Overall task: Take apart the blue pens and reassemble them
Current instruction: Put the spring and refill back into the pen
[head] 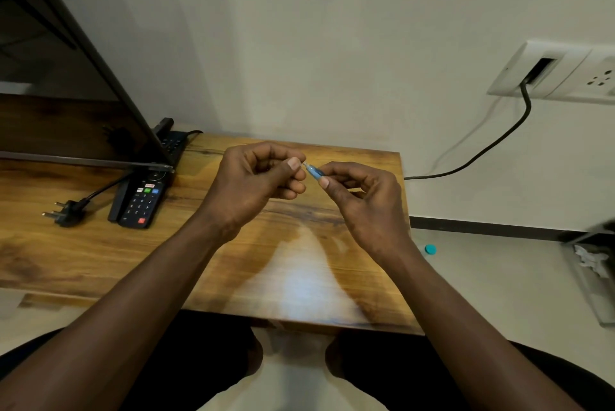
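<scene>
wooden surface (100, 254) stood by a white wall. above it, the right grip (362, 197) pinched the blue pen (314, 172) and the left grip (256, 177) pinched its thin tip. it looked light, stiff and slippery, best held at its fat middle. no box or cup showed.

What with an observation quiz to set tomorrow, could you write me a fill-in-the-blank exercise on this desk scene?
1. The left hand and the right hand together pinch a small ____ pen part.
2. A black plug lies on the table, to the ____ of the remote control.
3. A small teal cap lies on the ____, beyond the table's right edge.

Missing words: blue; left; floor.
</scene>
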A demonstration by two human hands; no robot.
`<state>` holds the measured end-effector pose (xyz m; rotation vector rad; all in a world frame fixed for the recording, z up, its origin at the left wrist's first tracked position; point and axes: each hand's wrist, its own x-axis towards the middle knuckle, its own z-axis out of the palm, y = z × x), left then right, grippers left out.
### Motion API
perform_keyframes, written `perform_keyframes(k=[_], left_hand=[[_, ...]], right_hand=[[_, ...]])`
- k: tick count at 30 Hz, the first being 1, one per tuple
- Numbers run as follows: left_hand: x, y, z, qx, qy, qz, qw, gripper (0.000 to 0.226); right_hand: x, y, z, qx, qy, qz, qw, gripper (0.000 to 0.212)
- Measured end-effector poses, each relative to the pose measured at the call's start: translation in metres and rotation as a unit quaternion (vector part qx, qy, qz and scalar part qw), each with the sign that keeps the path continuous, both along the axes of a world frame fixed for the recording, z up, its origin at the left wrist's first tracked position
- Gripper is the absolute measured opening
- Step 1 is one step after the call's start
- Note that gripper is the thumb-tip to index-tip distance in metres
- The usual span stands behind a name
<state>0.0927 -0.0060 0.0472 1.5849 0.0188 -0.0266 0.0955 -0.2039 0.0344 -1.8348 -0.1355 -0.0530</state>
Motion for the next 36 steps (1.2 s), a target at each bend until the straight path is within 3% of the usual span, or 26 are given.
perform_keyframes(k=[9,21,31,36], left_hand=[[0.0,-0.003,-0.001,0.011,-0.01,0.011,1.0,0.017],[-0.002,-0.006,-0.006,0.058,-0.023,-0.003,0.998,0.014],[-0.002,-0.008,-0.007,-0.031,0.02,0.02,0.999,0.017],[-0.005,-0.012,-0.01,-0.028,0.023,0.026,0.999,0.026]], right_hand=[[0.0,-0.001,0.0,-0.008,-0.017,0.008,1.0,0.017],[-0.001,-0.001,-0.002,-0.098,-0.09,0.022,0.991,0.014],[-0.001,0.002,-0.003,-0.018,-0.039,0.021,0.999,0.015],[-0.002,0.003,-0.003,-0.008,-0.033,0.016,0.999,0.014]])
